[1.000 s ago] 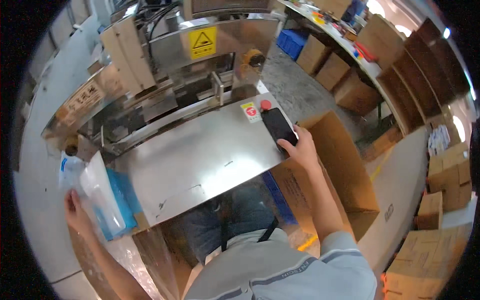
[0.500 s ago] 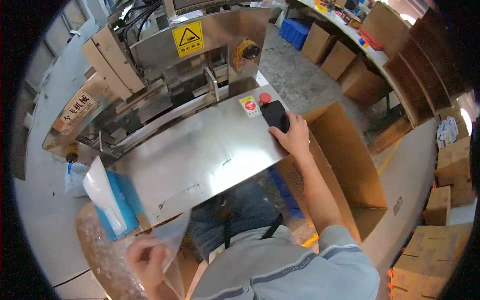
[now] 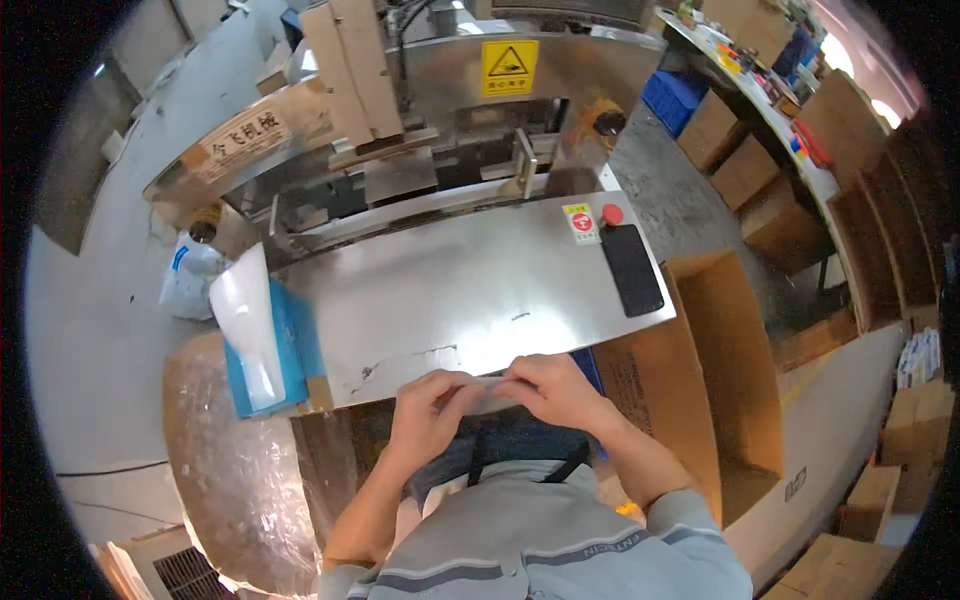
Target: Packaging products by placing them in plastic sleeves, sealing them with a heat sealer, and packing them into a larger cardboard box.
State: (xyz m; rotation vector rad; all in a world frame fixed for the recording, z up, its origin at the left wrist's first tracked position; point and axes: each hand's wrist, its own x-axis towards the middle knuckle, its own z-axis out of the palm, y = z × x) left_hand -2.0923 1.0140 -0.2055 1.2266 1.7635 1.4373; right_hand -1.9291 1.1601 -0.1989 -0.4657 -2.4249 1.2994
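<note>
My left hand (image 3: 430, 405) and my right hand (image 3: 550, 390) meet at the front edge of the steel worktop (image 3: 440, 280). Fingers of both are pinched on a clear plastic bag (image 3: 490, 398), stretched short between them; much of it is hidden or blends with my clothes. A black smartphone (image 3: 632, 272) lies flat at the worktop's right end, below a red push button (image 3: 612, 214), with no hand on it. At the left end, a blue box (image 3: 290, 345) holds a stack of whitish translucent plastic bags (image 3: 247, 310) that bulges out over its top.
Behind the worktop stands a metal machine (image 3: 390, 165) with a yellow warning sign (image 3: 510, 68). An open cardboard box (image 3: 740, 370) is at the right. Left of me is a carton (image 3: 235, 450) full of clear, shiny plastic packages. Cartons and a blue crate (image 3: 672, 100) sit beyond.
My right hand has let go of the smartphone and come back to the front edge. My left hand has moved right and up with the plastic bag, and both hands now grip it.
</note>
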